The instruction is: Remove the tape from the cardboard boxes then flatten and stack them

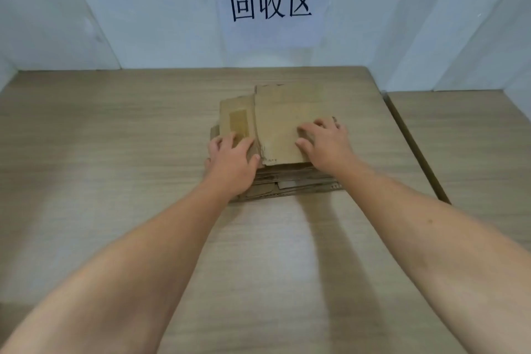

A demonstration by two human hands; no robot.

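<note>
Head view: one flattened cardboard stack point(283, 112) runs lengthwise toward the table's point(115, 138) far edge; two hands, left hand point(232, 164) and right hand point(324, 144), press flat on it.

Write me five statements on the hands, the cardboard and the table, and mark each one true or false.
1. The left hand and the right hand both rest on the cardboard stack. True.
2. The top sheet stands upright as an open box. False: it lies flat on the stack.
3. A paler rectangular patch shows on the cardboard just beyond the left hand. True.
4. The right hand grips a knife. False: it holds no tool; its fingers press on the top sheet.
5. The stack lies on the floor. False: it lies on the wooden table.
</note>
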